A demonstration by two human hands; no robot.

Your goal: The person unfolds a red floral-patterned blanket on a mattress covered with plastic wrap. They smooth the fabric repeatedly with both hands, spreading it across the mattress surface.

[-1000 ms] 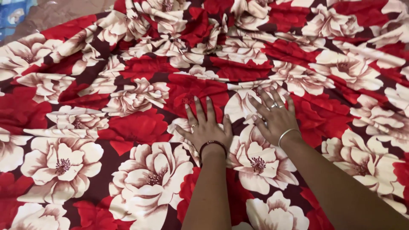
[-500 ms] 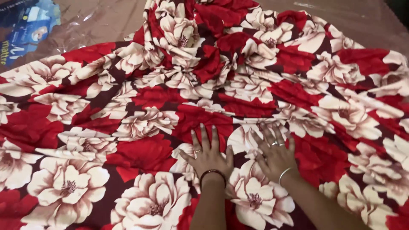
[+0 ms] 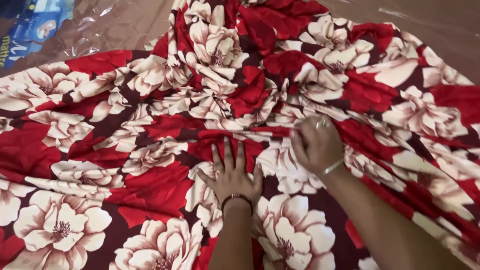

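At the far left, clear plastic wrap (image 3: 100, 25) with a blue printed package (image 3: 22, 35) under it covers the brown surface. The red and cream floral bedsheet (image 3: 125, 165) spreads across nearly everything, bunched into folds at the far middle. My left hand (image 3: 231, 175) lies flat on it, fingers spread, grasping nothing, a dark bangle at the wrist. Just to its right, my right hand (image 3: 316, 145) is clenched, pinching a ridge of the sheet under its fingertips, a silver bangle at the wrist.
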